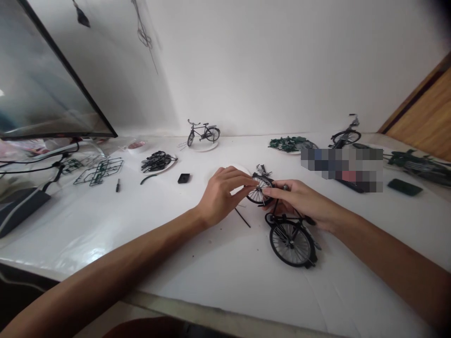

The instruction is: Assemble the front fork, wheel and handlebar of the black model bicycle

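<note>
A white sheet covers the tabletop, which runs back to a white wall, with a monitor at the far left. Nearest, a black model bicycle lies on its side, with its spoked wheel facing up, just under the right hand. Just above it, a small spoked wheel sits between both hands. The fingers of the left hand are closed on its rim from one side, and the right hand's fingers press in from the other. A thin black rod lies just below the left hand.

Farther left are a black square piece, a small screwdriver, green parts sprues and a plate of black parts. At the back stand a complete model bicycle and a second one, beside a plate of green parts. A pixelated patch hides whatever lies near the second one.
</note>
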Demonstrator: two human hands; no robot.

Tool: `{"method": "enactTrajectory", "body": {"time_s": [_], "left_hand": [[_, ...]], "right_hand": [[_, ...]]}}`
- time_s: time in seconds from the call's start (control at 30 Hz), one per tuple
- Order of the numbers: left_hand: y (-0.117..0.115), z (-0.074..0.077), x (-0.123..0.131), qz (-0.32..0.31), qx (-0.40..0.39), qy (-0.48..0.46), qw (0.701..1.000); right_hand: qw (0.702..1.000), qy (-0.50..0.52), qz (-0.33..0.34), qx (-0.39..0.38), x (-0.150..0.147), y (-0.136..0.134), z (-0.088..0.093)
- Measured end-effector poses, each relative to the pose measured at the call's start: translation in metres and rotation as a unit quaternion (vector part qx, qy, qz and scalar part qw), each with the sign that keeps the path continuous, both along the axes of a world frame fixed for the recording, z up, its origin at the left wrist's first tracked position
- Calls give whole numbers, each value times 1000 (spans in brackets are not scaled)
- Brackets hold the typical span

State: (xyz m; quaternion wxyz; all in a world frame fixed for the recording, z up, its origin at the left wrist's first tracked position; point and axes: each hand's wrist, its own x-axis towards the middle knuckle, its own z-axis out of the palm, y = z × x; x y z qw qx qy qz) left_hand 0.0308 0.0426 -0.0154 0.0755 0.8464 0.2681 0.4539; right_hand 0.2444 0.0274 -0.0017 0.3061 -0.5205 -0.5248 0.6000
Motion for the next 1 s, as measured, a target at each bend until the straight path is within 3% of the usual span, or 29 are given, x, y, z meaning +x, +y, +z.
{"method": "enactTrajectory", "body": {"time_s": [0.57,1.0], "left_hand": [[5,-6,3,-19,-1,11,1000],[4,-6,2,0,6,58,998]], "right_hand": [[1000,-3,9,17,1,0,-2],[1000,-7,14,19,1,-1,-2]]}}
